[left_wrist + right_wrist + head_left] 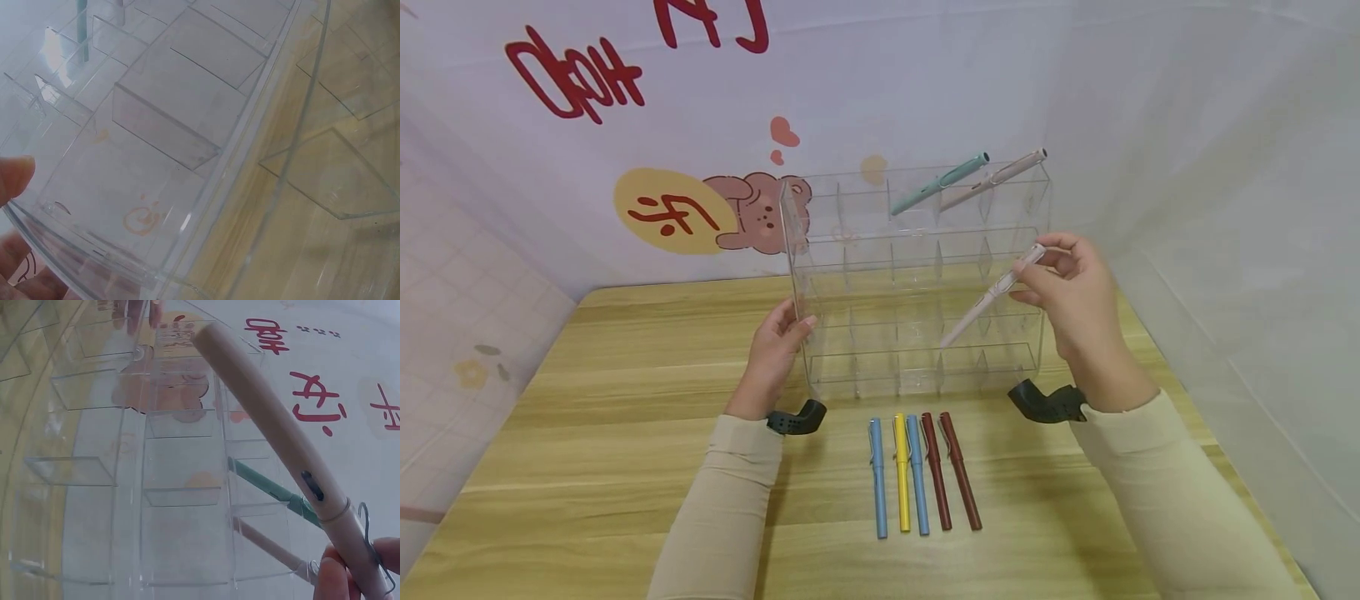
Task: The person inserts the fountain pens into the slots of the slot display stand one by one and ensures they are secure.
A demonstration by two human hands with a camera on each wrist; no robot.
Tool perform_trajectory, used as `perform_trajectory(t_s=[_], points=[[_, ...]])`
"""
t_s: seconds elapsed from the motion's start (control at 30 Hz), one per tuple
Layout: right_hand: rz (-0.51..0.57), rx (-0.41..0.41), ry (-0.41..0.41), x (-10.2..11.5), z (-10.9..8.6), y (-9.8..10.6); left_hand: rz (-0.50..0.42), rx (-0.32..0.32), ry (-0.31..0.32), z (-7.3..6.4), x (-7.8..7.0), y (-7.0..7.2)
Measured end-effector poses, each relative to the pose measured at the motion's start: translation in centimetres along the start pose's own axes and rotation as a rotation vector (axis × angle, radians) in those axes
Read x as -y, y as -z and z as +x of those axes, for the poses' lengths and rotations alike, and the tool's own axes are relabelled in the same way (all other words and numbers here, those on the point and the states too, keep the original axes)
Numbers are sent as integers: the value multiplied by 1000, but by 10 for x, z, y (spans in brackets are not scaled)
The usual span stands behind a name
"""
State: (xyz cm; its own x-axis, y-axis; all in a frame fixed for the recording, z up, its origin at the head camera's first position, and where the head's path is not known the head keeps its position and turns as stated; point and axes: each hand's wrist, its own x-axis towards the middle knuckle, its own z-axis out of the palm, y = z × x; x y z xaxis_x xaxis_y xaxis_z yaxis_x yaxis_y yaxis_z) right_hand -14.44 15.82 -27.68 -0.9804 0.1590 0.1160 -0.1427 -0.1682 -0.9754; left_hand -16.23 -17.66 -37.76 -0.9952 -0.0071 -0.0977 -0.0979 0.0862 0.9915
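A clear acrylic rack with several tiers split by dividers stands upright on the table. My left hand grips its left side edge, thumb in front and fingers behind. In my right hand a pale pink pen is pinched near its clip end, slanting down to the left in front of the rack's right half. The right wrist view shows that pen close up with its metal clip. A teal pen and another pale pink pen lean in the top tier.
On the wooden table before the rack lie a blue pen, a yellow pen, a second blue pen and two dark red pens. A printed white cloth hangs behind the rack.
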Motion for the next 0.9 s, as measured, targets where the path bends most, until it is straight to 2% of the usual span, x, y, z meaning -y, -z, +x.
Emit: perform_trajectory(t_s=[0.23, 0.53, 0.9], points=[[104, -58, 47, 7, 10, -13, 4, -3, 3, 1, 1, -1], [130, -148, 92, 11, 23, -28, -3, 2, -5, 1, 3, -1], [231, -277, 161, -3, 35, -45, 0, 2, -2, 0, 2, -1]])
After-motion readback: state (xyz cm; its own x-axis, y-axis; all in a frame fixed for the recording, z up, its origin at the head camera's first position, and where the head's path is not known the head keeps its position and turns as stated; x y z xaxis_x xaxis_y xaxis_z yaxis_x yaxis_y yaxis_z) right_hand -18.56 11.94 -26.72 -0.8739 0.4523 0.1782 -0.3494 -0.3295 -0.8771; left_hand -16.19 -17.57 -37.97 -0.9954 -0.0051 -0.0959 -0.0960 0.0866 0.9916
